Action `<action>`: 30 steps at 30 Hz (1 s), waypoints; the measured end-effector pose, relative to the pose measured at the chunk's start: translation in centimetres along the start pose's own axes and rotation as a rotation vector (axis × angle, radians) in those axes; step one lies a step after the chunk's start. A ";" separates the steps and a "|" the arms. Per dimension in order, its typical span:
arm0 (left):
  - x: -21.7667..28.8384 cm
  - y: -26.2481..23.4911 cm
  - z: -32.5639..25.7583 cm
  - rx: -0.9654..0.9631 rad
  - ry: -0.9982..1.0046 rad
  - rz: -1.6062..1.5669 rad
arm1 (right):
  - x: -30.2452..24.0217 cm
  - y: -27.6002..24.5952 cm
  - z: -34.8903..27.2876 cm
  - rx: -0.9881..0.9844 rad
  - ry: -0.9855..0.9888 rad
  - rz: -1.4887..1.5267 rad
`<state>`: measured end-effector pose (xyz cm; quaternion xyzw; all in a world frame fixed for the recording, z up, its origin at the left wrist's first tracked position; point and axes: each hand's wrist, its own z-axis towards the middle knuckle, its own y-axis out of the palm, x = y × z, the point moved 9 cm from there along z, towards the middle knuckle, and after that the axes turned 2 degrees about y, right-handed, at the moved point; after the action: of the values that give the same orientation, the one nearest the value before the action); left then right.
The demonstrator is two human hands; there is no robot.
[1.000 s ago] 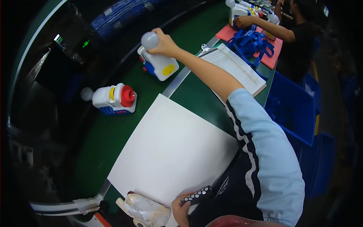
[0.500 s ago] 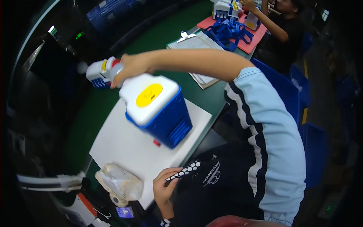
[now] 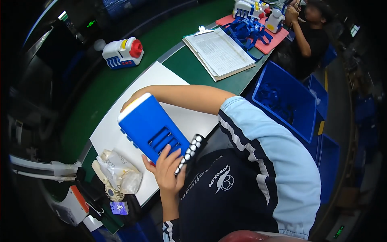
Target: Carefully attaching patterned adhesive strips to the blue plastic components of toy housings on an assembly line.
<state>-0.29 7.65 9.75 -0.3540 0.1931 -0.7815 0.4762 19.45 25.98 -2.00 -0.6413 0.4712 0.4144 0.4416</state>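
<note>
A blue toy housing (image 3: 151, 125) with a white rim tilts above the white sheet (image 3: 165, 78). Its bare battery compartment (image 3: 164, 139) faces up and shows metal contacts. My right hand (image 3: 135, 99) grips the far end, its fingers partly hidden behind the housing. Fingers of my left hand (image 3: 167, 169) rest on the near end beside the compartment. That hand also keeps hold of a black-sided block of batteries (image 3: 188, 154), showing rows of white round ends, against its outer fingers. A bit of red shows under the housing near my left thumb.
A white and blue toy (image 3: 123, 53) with a red nozzle stands on the green belt. Around the sheet are a clipboard (image 3: 219, 52), a plastic bag (image 3: 121, 171), a small fan (image 3: 114, 191) and a blue bin (image 3: 284, 99). Blue straps (image 3: 248, 32) lie near another person (image 3: 304, 40).
My right hand has left the toy on the belt and come nearer. The housing has turned from its yellow-marked white face to its blue compartment side. My left hand has moved up onto it.
</note>
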 end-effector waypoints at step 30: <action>-4.1 -0.7 1.5 0.236 -0.133 -0.007 | -6.3 7.1 -26.9 0.734 -0.569 -0.358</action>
<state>1.56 11.63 9.72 -0.3470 0.0664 -0.7752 0.5236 14.35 0.56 9.88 -0.3759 0.3292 0.2977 0.8134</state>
